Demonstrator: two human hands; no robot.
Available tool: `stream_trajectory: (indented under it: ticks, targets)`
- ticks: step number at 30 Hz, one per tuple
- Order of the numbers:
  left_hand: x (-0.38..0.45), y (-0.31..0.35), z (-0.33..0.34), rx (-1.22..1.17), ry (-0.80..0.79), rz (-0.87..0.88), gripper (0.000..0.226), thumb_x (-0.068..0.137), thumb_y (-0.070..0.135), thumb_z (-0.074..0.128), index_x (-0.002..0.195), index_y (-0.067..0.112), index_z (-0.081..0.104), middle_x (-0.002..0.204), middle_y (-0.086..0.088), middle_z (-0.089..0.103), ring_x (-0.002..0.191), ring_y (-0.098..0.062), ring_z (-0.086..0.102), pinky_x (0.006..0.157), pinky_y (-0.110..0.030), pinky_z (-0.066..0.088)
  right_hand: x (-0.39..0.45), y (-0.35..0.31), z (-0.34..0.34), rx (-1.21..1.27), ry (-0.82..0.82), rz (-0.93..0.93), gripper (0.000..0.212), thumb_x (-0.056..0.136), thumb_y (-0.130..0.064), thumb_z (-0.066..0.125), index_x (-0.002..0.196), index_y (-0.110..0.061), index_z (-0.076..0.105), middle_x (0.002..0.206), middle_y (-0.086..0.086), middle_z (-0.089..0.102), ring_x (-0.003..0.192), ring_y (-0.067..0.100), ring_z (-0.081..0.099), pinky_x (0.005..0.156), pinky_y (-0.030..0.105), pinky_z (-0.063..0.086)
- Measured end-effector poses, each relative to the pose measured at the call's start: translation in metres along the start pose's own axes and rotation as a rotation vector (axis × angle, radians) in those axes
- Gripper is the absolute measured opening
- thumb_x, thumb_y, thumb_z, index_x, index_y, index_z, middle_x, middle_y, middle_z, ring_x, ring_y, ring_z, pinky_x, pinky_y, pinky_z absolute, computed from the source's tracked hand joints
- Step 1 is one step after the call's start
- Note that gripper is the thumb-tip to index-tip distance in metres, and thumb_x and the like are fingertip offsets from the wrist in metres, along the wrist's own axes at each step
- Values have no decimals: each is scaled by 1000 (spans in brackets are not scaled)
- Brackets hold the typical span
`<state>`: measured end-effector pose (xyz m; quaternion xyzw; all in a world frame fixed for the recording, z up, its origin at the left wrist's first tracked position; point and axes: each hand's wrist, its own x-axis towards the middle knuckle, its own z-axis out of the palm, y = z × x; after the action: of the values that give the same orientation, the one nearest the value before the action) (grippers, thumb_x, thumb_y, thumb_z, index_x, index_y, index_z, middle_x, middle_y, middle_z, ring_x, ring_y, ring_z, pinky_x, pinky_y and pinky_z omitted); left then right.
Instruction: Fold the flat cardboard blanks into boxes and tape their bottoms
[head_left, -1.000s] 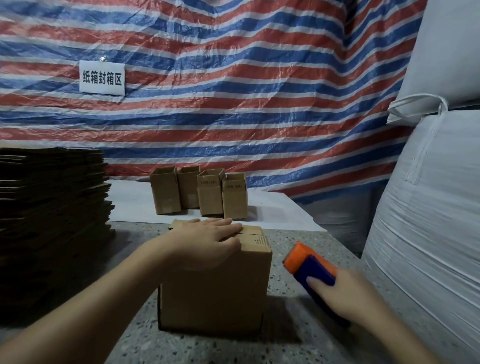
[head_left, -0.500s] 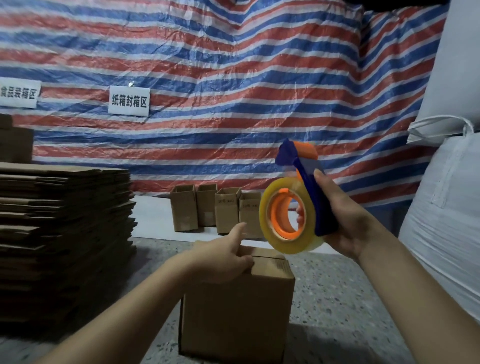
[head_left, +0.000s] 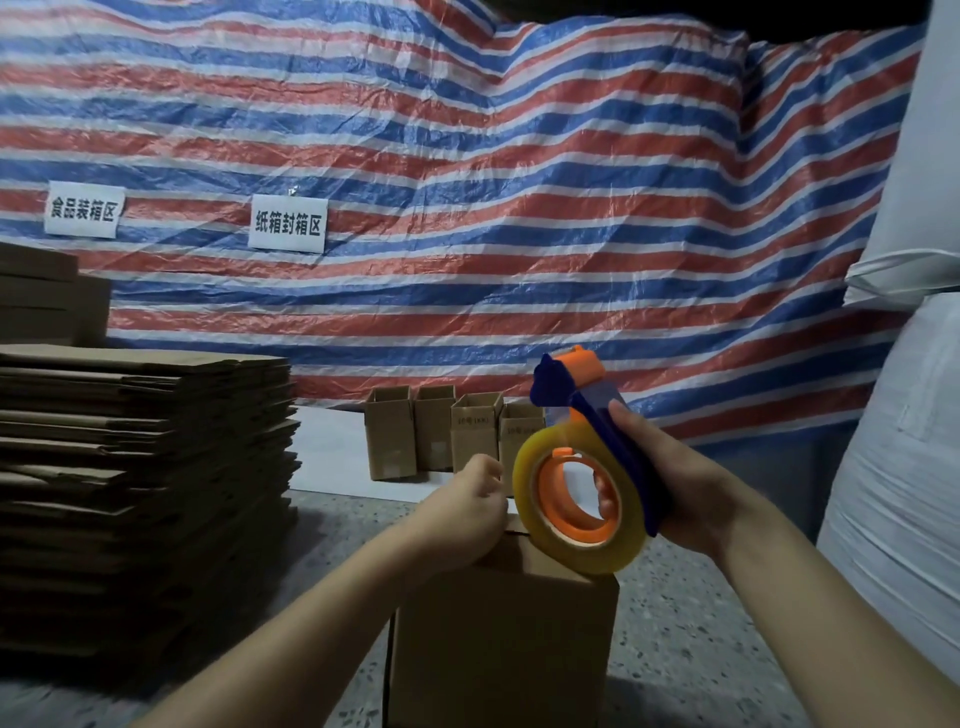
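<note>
- Biggest thing in the room, the striped tarp (head_left: 467, 156) hangs across the whole back wall, with white woven sacks (head_left: 904, 467) crowding in at the right.
- The stack of flat blanks (head_left: 140, 467) rises on the left, plenty left to fold, its ragged edge close to the working box.
- The folded box (head_left: 504, 634) stands on the speckled floor (head_left: 691, 613) dead centre, flaps closed on top (that face looks like the bottom, turned up for taping).
- Four finished boxes (head_left: 441, 436) wait in a row on a white sheet (head_left: 332, 452) against the tarp, open mouths upward.
- The tape dispenser (head_left: 582, 467) hovers over the box's right half, roll low and nearly touching the top, orange-and-blue head tilted up and away.
- The right hand (head_left: 670, 488) is wrapped firmly round the blue handle, fingers showing through the orange core.
- The left hand (head_left: 462, 514) sits loosely curled on the box top at the seam, pressing the flaps down; whether it pinches a tape end I cannot tell.
- My read: folding done, taping about to start. Next the tape end must be stuck down at one edge and the dispenser drawn straight along the seam.
- Room for that: open floor to the right of the box before the sacks, tighter on the left by the stack.
</note>
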<state>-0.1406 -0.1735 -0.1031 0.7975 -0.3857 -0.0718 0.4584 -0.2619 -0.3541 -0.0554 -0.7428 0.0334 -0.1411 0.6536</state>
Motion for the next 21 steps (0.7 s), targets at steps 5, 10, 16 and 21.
stream_trajectory:
  ticks: [5,10,16,21]
  targets:
    - [10,27,-27,-324,209,-62,49,104,52,29,105,17,62,104,-1,67,103,-17,63,94,-36,49,2,-1,-3,-26,-7,-5,77,60,-75,81,107,-14,75,104,14,70,92,28,68,84,39,58]
    - [20,70,-57,-420,183,-97,66,96,67,34,95,12,69,84,-3,75,88,-20,69,75,-36,53,1,-8,0,-37,-49,6,46,77,-64,69,94,-24,80,91,8,72,78,19,70,72,29,59]
    - [25,88,-66,-323,85,-143,44,95,53,51,99,12,68,75,0,75,82,-18,70,67,-33,52,3,-13,3,-69,-51,12,53,67,-66,71,97,-23,80,98,10,72,87,23,69,76,33,58]
    - [26,87,-68,-271,95,-149,18,95,31,61,97,15,69,74,2,76,80,-14,72,68,-30,55,3,-14,3,-79,-84,9,44,73,-69,73,93,-30,80,92,4,74,78,15,72,68,26,57]
